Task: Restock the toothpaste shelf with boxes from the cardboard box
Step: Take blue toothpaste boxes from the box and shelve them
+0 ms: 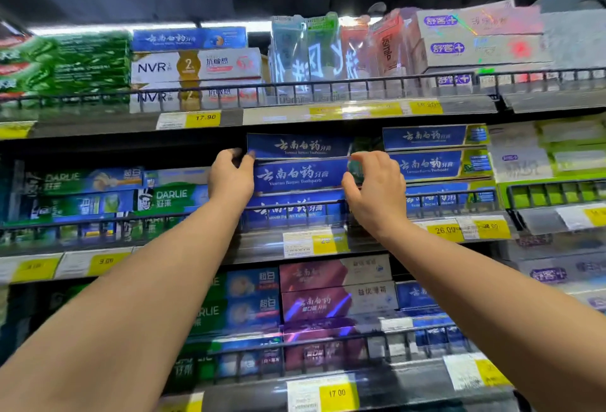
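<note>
A shop's toothpaste shelving is filling the view, three tiers of dark shelves fronted by low wire rails and hung with yellow price tags. On the middle shelf (328, 241) a stack of blue toothpaste boxes is sitting behind the rail, and both hands are working on the second box from the top, the blue box (300, 175) with white lettering. The left hand (231, 178) is gripping its left end, thumb curling over the upper edge and the palm against the end face. The right hand (373, 188) is pinching its right end, fingers curving over the top edge and the thumb underneath. The box is lying level, its long face towards the camera, with another blue box (298, 146) resting directly above it and a third (288, 211) just below, partly behind the rail. Just to the right a second stack of the same blue boxes (436, 162) is standing on the same shelf. To the left, green and blue Darlie boxes (98, 195) are piled (their print is blurred in places). The top shelf is carrying white NVR boxes (196, 65) and green boxes (65, 64). Below, maroon boxes (328, 293) are stacked.
</note>
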### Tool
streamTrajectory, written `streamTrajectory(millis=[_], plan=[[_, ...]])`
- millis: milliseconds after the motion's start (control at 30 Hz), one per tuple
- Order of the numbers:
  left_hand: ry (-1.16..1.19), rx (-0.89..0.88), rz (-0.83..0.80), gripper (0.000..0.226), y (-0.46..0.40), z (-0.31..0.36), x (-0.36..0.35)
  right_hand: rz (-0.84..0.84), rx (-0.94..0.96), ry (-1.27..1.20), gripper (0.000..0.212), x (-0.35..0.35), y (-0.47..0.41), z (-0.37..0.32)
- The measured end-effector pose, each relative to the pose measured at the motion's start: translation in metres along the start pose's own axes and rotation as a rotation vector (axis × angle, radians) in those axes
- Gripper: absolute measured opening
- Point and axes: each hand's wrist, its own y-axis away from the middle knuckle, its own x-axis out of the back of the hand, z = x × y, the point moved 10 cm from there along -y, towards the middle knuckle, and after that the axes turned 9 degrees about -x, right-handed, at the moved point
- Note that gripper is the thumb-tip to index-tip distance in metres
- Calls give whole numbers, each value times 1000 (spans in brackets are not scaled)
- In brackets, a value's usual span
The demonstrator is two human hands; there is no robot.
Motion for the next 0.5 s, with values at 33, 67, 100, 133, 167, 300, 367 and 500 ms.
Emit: streamTrajectory(millis=[33,67,100,133,167,300,367,500], plan=[[-4,1,7,40,0,-1,1,10,-19,11,36,1,-1,4],[-10,7,12,39,-1,-2,2,21,-34,25,37,3,-2,7],[-21,15,15,38,-2,-2,2,34,-48,47,39,5,-4,11],[-29,24,16,39,-4,-3,2,47,-63,71,42,7,-5,15],[-31,40,13,40,-7,-3,1,61,-80,94,45,11,-8,20],[-8,170,-82,66,-17,-10,-11,39,-102,227,56,19,-23,39],[-4,153,-126,71,-22,-7,-18,-15,-55,364,57,16,-31,44],[-16,112,-135,63,-24,-4,-18,-29,-22,458,59,11,-35,50]])
